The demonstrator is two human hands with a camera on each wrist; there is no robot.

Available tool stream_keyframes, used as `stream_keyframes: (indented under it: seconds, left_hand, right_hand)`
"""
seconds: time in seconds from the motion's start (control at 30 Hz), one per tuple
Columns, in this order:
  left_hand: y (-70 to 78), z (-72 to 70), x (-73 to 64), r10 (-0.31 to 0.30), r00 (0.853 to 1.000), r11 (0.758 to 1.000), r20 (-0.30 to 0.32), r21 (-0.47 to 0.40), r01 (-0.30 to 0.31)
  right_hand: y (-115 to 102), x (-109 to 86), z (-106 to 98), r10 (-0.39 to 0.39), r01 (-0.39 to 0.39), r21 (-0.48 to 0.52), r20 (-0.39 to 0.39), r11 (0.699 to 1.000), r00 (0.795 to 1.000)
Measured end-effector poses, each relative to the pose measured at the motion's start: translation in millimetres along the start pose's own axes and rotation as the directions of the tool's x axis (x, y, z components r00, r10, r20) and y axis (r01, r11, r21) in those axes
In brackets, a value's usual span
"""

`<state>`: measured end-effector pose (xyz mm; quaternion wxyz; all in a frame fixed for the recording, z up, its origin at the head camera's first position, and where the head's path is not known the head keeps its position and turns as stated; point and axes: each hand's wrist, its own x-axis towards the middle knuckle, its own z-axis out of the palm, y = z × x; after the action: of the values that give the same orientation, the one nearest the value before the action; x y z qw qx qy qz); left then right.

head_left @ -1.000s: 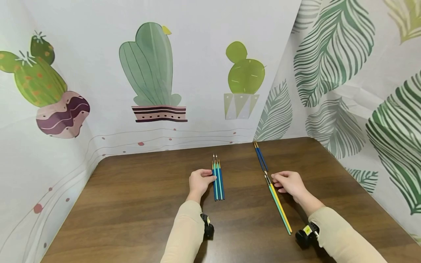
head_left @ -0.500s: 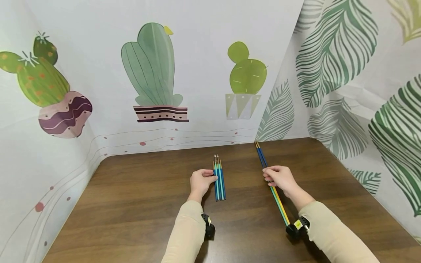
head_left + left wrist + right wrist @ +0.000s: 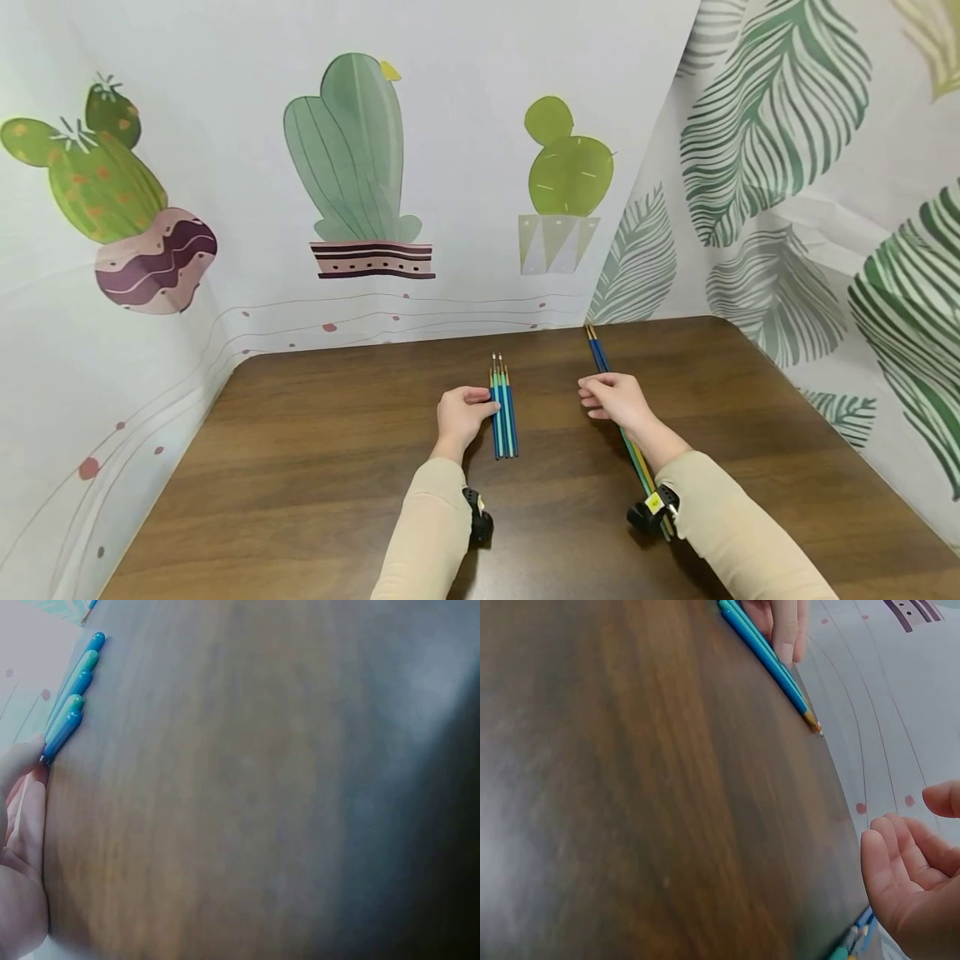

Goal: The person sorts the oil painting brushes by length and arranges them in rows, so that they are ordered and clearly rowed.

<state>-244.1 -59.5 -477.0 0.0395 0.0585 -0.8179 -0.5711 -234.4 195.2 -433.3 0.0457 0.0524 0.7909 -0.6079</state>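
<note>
Several thin paintbrushes [image 3: 506,429], blue and green, lie side by side at the middle of the table with their bristles toward the back. My left hand [image 3: 459,417] rests at their left side, thumb and fingertips touching the outermost handles. To the right, my right hand [image 3: 618,404] hovers over the table with nothing in it, fingers loosely bent and the thumb apart from them in the right wrist view. Past it lie two blue paintbrushes [image 3: 597,352]. A green paintbrush [image 3: 637,463] and a yellow paintbrush [image 3: 644,468] run below the hand, partly covered by the wrist.
The brown wooden table [image 3: 315,467] reaches back to a wall hanging [image 3: 457,167] printed with cacti, with large leaves at the right. A black wrist camera [image 3: 645,515] overlaps the lower ends of the green and yellow brushes.
My right hand has moved left and slightly back across the green and yellow brushes, away from their right side. My left hand stays at the middle row.
</note>
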Motion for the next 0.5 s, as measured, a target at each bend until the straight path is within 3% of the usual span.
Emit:
stream_keyframes:
  seconds: [0.5]
  left_hand:
    - [0.2, -0.9, -1.2, 0.000, 1.000, 1.000, 0.000, -0.005, 0.000]
  right_hand:
    - [1, 10.6, 32, 0.010, -0.011, 0.077, 0.013, 0.997, 1.000]
